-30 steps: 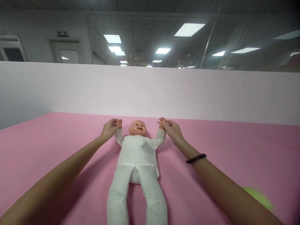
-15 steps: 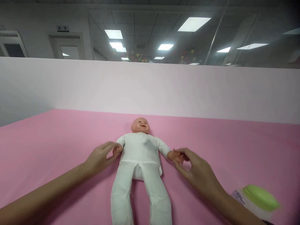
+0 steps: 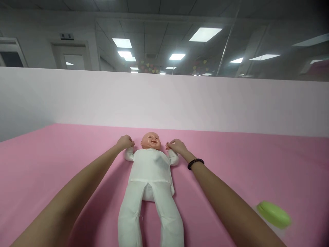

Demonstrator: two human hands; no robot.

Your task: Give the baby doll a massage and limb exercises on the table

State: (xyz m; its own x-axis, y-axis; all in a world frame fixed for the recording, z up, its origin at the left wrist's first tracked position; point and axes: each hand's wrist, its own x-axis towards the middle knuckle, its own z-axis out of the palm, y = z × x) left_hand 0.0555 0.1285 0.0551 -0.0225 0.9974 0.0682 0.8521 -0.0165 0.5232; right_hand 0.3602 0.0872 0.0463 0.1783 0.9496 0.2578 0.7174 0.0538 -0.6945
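Observation:
A baby doll (image 3: 151, 166) with a white cloth body lies on its back on the pink surface (image 3: 221, 161), its head toward the far side. Both of its arms are bent up beside the head. My left hand (image 3: 125, 142) is closed around the doll's hand at the left of the head. On the other side, my right hand (image 3: 178, 146) pinches the doll's other hand between thumb and fingers. A dark beaded bracelet (image 3: 195, 163) circles my right wrist.
A container with a green lid (image 3: 273, 214) stands at the lower right, partly hidden behind my right forearm. A white panel (image 3: 164, 101) rises along the far edge. Beyond it are a door (image 3: 74, 60), glass and ceiling lights.
Both my hands have moved up and toward the doll's head, taking hold of its hands. The doll's arms went from lying down at its sides to bent up.

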